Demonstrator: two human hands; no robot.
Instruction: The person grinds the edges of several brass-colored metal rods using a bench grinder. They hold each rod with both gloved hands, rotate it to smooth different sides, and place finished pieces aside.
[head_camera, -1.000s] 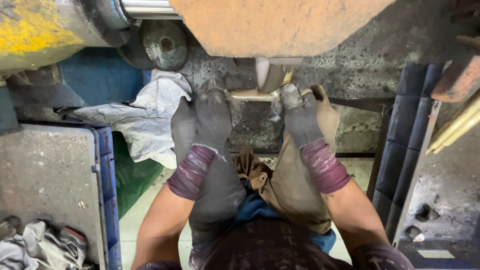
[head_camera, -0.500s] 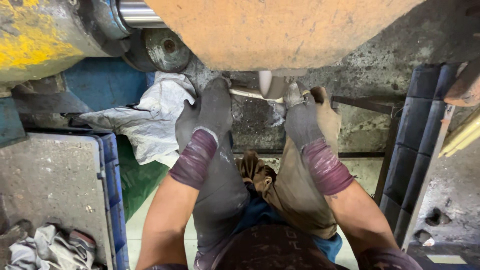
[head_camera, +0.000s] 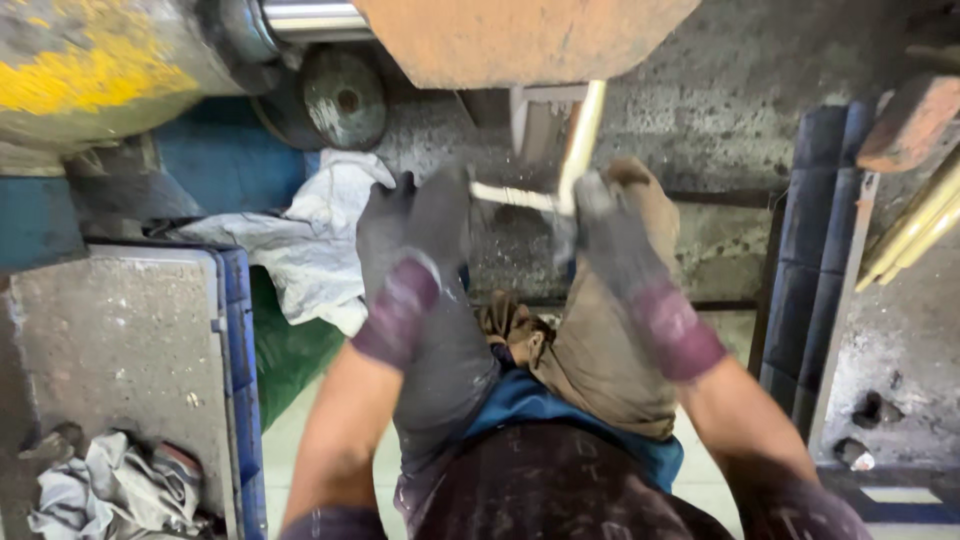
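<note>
Both my hands wear dark grey gloves with purple cuffs. My left hand (head_camera: 418, 232) is closed around the near end of a short pale brass rod (head_camera: 512, 196) that lies crosswise. My right hand (head_camera: 612, 238) grips the lower end of a second brass rod (head_camera: 582, 138), which stands nearly upright and reaches up to the rusty orange machine block (head_camera: 520, 40). The two rods meet by my right fingers; whether they are joined I cannot tell. My knees, in grey and tan trousers, are below the hands.
A steel shaft (head_camera: 310, 18), a yellow-painted machine body (head_camera: 90, 70) and a round metal disc (head_camera: 342, 100) are at the top left. White cloth (head_camera: 310, 250) lies by a blue crate (head_camera: 235, 350) holding a grey slab. Rags (head_camera: 110, 490) sit bottom left. Brass bars (head_camera: 920, 230) lean at right.
Both hands have drawn back from under the orange block and spread apart. The upright brass rod now shows at full length between the block and my right hand.
</note>
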